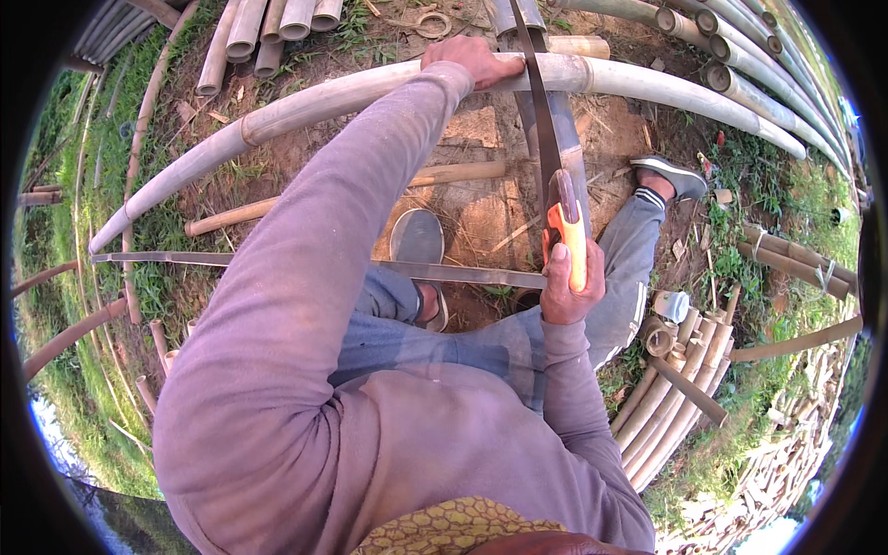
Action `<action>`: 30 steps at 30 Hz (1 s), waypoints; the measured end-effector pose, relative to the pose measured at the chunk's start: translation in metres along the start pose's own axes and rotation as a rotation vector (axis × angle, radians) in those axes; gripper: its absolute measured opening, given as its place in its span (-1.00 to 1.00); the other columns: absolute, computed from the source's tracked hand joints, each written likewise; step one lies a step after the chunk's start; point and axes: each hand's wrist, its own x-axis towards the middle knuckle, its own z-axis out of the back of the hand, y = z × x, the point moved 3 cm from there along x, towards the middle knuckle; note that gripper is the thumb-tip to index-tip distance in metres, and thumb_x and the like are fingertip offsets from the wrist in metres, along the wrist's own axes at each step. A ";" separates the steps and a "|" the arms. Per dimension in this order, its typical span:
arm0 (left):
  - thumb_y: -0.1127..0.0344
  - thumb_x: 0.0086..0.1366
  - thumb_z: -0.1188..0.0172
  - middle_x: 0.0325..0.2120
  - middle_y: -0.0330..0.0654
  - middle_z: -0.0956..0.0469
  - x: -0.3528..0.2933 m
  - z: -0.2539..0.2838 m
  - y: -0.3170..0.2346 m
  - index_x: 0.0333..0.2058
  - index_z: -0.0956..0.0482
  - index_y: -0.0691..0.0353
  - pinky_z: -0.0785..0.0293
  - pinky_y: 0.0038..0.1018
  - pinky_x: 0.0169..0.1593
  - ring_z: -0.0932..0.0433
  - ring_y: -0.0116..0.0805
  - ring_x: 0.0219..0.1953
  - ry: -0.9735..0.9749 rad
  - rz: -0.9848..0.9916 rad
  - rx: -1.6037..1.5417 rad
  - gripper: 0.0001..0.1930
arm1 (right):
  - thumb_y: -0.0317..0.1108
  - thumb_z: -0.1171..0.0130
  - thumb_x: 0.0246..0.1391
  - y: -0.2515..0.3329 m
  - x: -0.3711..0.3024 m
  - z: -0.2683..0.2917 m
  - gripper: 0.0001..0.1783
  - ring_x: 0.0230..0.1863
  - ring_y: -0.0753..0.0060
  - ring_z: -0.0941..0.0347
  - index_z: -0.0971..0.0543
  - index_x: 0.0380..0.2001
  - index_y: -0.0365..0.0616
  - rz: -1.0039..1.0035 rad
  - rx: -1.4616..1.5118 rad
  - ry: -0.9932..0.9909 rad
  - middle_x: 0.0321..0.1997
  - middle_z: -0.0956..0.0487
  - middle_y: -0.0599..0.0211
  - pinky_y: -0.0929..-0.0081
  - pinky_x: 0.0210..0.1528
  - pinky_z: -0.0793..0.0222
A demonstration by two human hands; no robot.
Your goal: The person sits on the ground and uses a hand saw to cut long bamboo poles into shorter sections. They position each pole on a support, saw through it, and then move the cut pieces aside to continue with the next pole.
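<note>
A long pale bamboo pole (324, 100) lies crosswise in front of me, looking bowed in the wide view. My left hand (470, 62) is closed over its top near the middle, just left of the saw. In my right hand (572, 289), closer to my body, is the orange grip of a handsaw (548, 139). Its dark blade points away from me and crosses the pole right beside my left thumb. Whether the teeth have entered the bamboo I cannot tell. Beneath the pole, a thicker greyish bamboo length (572, 153) runs away from me.
A flat strip (453, 272) crosses before my legs. Cut bamboo pieces (245, 32) lie at far left, and long poles (740, 51) are stacked at far right. A bamboo bundle (673, 398) and a white container (672, 304) stand near my right leg. A short pole (231, 216) rests on the dirt.
</note>
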 end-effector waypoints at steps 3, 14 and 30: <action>-0.71 0.17 0.09 0.02 -0.02 -0.76 0.004 -0.005 -0.002 0.01 -0.80 0.13 -0.60 -0.05 0.11 -0.74 -0.06 0.06 -0.088 -0.011 -0.002 0.00 | -0.26 -0.29 0.42 -0.010 0.031 -0.018 -0.68 -0.48 0.71 -0.42 -0.58 0.00 -0.34 -0.037 0.010 0.015 -0.31 -0.56 0.41 0.66 -0.45 -0.35; -0.70 0.24 0.16 -0.02 -0.03 -0.76 -0.004 0.001 -0.002 0.00 -0.80 0.13 -0.60 -0.04 0.11 -0.73 -0.06 0.07 -0.002 -0.017 0.003 -0.01 | -0.26 -0.31 0.38 -0.004 -0.040 0.027 -0.66 -0.44 0.62 -0.47 -0.58 -0.02 -0.37 -0.105 0.027 -0.001 -0.36 -0.60 0.33 0.60 -0.39 -0.38; -0.75 0.23 0.19 0.11 -0.07 -0.72 0.011 -0.005 0.009 0.17 -0.72 0.01 -0.53 0.06 0.21 -0.67 -0.05 0.19 -0.015 -0.020 -0.003 0.02 | -0.18 -0.31 0.40 0.007 -0.059 0.024 -0.60 -0.55 0.67 -0.41 -0.51 0.00 -0.35 -0.124 0.149 -0.028 -0.40 -0.57 0.35 0.65 -0.51 -0.42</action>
